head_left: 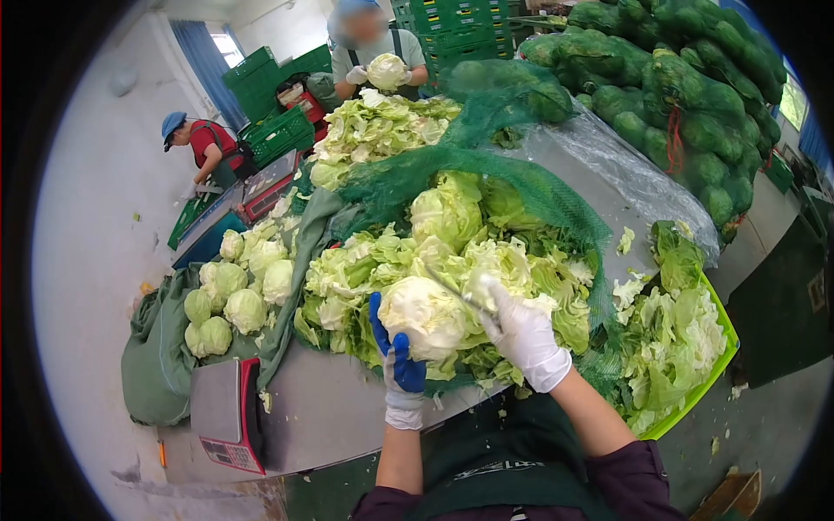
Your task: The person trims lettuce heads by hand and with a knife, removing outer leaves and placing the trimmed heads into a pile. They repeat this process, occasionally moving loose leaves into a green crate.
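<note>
My left hand (402,363), in a blue and white glove, is closed around the lower left side of a pale trimmed cabbage (424,318). In my right hand (524,337), which wears a thin white glove, is a knife (458,293). Its narrow blade points up and left, overlapping the cabbage's right upper edge in this view. Loose cabbage leaves (356,273) are heaped around and behind both hands. Just beyond lies a larger green cabbage (446,213), partly under a green mesh net (530,187).
A red and grey scale (228,408) stands at the left front. Trimmed cabbages (246,310) rest on green cloth. At right are a leaf-filled lime-green crate (728,340) and netted cabbage sacks (695,113). One co-worker (382,43) holds a cabbage opposite; another person (208,143) bends at left.
</note>
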A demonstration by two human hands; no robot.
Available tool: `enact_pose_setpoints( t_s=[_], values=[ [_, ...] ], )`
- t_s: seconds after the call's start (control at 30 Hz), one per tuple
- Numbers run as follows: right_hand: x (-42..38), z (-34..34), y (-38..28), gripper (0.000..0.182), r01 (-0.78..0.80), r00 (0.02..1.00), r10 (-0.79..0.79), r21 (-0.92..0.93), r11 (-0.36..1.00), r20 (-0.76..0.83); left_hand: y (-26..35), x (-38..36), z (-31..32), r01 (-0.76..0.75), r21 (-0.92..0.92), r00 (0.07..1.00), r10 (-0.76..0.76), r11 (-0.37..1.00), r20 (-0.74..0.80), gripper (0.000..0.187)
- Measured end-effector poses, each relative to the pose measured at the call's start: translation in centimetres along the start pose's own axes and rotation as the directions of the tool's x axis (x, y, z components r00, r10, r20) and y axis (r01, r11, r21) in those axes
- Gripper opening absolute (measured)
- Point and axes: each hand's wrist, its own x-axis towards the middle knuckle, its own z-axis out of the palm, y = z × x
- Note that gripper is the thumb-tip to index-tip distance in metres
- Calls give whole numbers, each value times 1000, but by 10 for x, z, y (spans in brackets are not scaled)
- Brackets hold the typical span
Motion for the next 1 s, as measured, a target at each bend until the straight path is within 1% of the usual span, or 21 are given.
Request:
enact_pose_setpoints(
  t_s=[0.03, 0.07, 0.1, 0.13, 0.17, 0.2, 0.23, 0.3, 0.33, 0.43, 0.5, 0.57, 0.63, 0.7, 0.77, 0.8, 0.87, 0.9, 0.93, 0.97, 1.0],
  values=[
    [-7, 3, 4, 62, 102, 995, -100, -79, 992, 29, -1, 0, 0, 5, -2, 1000, -5, 1000, 4, 80],
    [-10, 5, -4, 42, 84, 996, -79, -142, 986, 41, -2, 0, 0, 37, -82, 999, -37, 996, -1, 77],
    [-9, 6, 0, 42, 80, 996, -74, -143, 986, 41, -4, -1, 0, 67, -160, 998, -68, 985, -4, 75],
    [-5, 12, 8, 38, -10, 995, 26, -158, 987, 100, -12, -3, -6, 70, -161, 997, -71, 984, -3, 75],
    [-1, 22, 19, 33, -98, 980, 126, -176, 979, 155, -25, -6, -18, 130, -370, 986, -161, 920, -52, 73],
    [-4, 44, 59, 22, -22, 998, 33, -196, 980, 55, -31, -10, -25, 169, -562, 962, -259, 809, -83, 70],
    [3, 40, 70, 17, -111, 968, 167, -281, 953, 185, -29, -12, -27, 172, -558, 963, -259, 812, -80, 70],
    [-1, 23, 71, 21, -84, 993, 100, -213, 973, 61, -25, -11, -25, 164, -594, 985, -163, 788, 55, 64],
    [-3, 19, 62, 21, -81, 992, 99, -212, 974, 72, -21, -10, -25, 180, -507, 982, -187, 843, 37, 66],
    [-3, 7, 21, 28, -106, 993, 107, -46, 993, 41, -28, -1, -31, 198, -478, 968, -247, 856, -40, 65],
    [-6, 6, 10, 37, 160, 980, -149, -78, 984, 131, -27, 2, -24, 196, -456, 971, -236, 868, -31, 64],
    [-6, 20, 27, 39, 211, 976, -209, -45, 976, 55, -26, -3, -25, 283, -489, 944, -330, 825, -11, 62],
    [3, 23, 41, 22, 164, 983, -178, -201, 966, -52, -34, -2, -26, 269, -487, 942, -333, 831, -47, 63],
    [4, 32, 40, 16, 141, 988, -150, -245, 959, -21, -35, -3, -23, 335, -486, 910, -410, 807, -54, 66],
    [4, 43, 44, 14, -206, 974, 222, -233, 950, 45, -33, -3, -22, 352, -491, 902, -429, 797, -49, 68],
    [5, 43, 55, 14, -207, 974, 223, -234, 950, 44, -31, -5, -22, 304, -492, 927, -373, 816, -45, 68],
    [13, 36, 82, 33, -443, 872, 473, -209, 872, 124, -24, -4, -22, 229, -522, 968, -249, 822, 33, 66],
    [17, 26, 69, 33, -439, 874, 469, -208, 874, 127, -24, -1, -26, 224, -521, 969, -246, 824, 29, 66],
    [14, 17, 53, 40, -415, 903, 400, 85, 906, 155, -24, -2, -32, 217, -476, 968, -250, 852, -5, 65],
    [13, 7, 35, 46, -366, 931, 332, 370, 854, 155, -26, -2, -34, 216, -432, 966, -255, 876, -33, 64],
    [14, 4, 20, 53, -319, 947, 296, 453, 833, 122, -17, 0, -19, 191, -320, 981, -192, 928, 27, 64]
  ],
)
